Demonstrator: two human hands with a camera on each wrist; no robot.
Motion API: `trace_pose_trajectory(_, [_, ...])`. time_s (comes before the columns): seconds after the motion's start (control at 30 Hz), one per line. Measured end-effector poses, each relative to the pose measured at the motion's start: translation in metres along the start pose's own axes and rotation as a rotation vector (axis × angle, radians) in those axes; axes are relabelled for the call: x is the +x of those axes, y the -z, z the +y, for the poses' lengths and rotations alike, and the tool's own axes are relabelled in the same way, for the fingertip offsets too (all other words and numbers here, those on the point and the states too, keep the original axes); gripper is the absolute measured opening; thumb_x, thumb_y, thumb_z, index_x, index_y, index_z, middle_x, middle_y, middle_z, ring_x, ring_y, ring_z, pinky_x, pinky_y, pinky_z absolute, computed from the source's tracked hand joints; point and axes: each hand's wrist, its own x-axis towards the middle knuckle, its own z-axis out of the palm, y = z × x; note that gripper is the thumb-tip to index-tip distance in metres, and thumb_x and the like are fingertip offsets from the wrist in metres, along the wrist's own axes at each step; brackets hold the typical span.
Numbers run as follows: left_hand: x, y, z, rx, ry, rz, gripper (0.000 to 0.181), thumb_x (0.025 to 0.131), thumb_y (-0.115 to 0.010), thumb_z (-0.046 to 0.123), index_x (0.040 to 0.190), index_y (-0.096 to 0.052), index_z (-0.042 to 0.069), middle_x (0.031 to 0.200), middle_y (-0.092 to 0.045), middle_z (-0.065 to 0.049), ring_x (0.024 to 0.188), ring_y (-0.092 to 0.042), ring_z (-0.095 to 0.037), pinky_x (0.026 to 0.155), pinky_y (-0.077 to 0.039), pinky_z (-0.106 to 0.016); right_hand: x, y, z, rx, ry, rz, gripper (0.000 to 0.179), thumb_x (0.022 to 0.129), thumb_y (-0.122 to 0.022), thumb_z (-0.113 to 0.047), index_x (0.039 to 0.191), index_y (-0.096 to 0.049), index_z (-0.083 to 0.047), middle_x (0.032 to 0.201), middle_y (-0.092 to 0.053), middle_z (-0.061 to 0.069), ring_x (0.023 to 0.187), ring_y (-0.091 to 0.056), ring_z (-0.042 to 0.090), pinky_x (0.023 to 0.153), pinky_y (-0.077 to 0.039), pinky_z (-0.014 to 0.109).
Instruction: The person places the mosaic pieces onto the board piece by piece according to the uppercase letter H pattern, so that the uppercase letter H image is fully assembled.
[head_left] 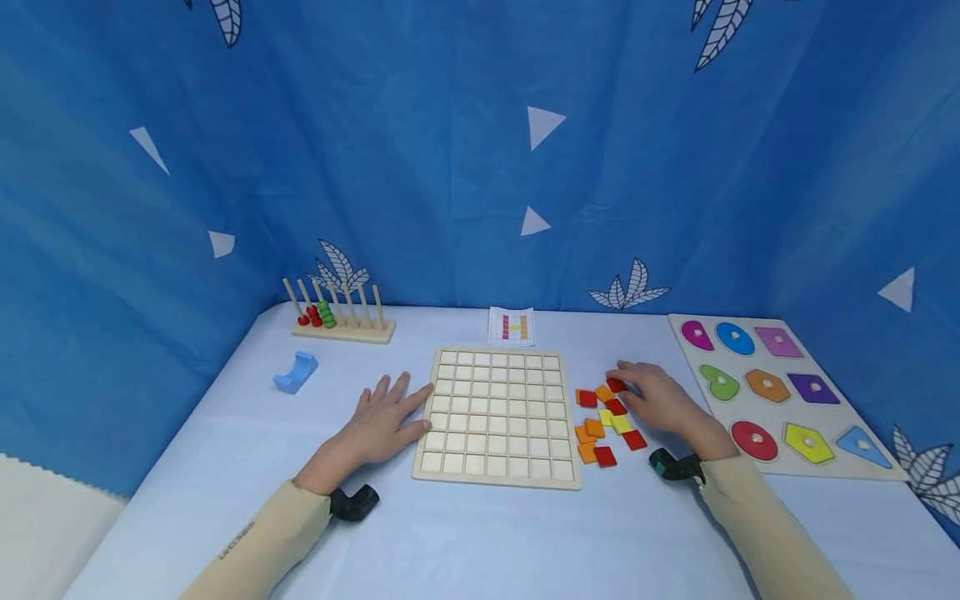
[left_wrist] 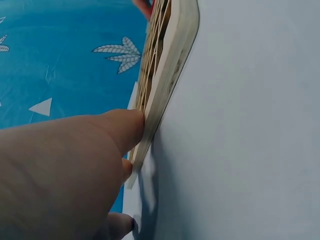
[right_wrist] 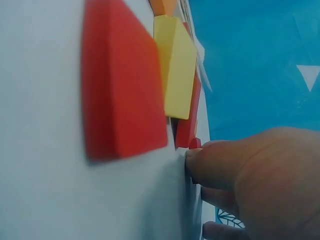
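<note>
A wooden grid board with square cells lies at the centre of the table. My left hand is spread flat beside it, thumb and forefinger touching its left edge. In the left wrist view the thumb presses against the side of the board. Right of the board is a loose group of red, orange and yellow square tiles. At the far end of that group my right hand pinches a red tile between thumb and fingers. Closer to the right wrist camera lie another red tile and a yellow tile.
A printed pattern card lies behind the board. At the back left stands a bead-peg counter, with a light blue curved block in front of it. A shape puzzle board with knobbed pieces occupies the right side. Blue cloth hangs behind.
</note>
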Motion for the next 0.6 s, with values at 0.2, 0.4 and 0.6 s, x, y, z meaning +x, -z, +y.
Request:
trace_pose_trajectory(0.2, [0.0017, -0.0008, -0.0008, -0.003, -0.012, 0.011, 0.062, 0.103, -0.054, 0.041, 0.158, -0.039, 0.017, 0.166, -0.022, -0.029, 0.152, -0.012, -0.059, 0.117, -0.01, -0.078, 0.001, 0.0016, 0.0008, -0.013, -0.001, 0.006, 0.044, 0.095, -0.068, -0.007, 0.139, -0.061, -0.004, 0.151, -0.05, 0.028, 0.139, -0.044, 0.05, 0.11, -0.041, 0.067])
trace_pose_trajectory(0.4, [0.003, -0.0011, -0.0014, 0.008, -0.002, -0.01, 0.063, 0.103, -0.054, 0.042, 0.159, -0.038, 0.018, 0.167, -0.022, -0.028, 0.153, -0.012, -0.058, 0.117, -0.01, -0.078, 0.0005, 0.0001, 0.0034, -0.005, 0.008, 0.002, 0.041, 0.096, -0.068, -0.007, 0.136, -0.063, -0.003, 0.15, -0.051, 0.029, 0.139, -0.045, 0.05, 0.111, -0.04, 0.066])
trace_pose_trajectory(0.6, [0.002, -0.0009, -0.0013, 0.012, 0.007, -0.016, 0.063, 0.103, -0.054, 0.042, 0.159, -0.038, 0.018, 0.167, -0.021, -0.028, 0.153, -0.011, -0.058, 0.117, -0.009, -0.078, 0.0006, 0.0004, 0.0054, 0.002, 0.027, 0.015, 0.037, 0.095, -0.069, -0.006, 0.131, -0.065, -0.001, 0.146, -0.054, 0.029, 0.136, -0.048, 0.05, 0.11, -0.042, 0.065])
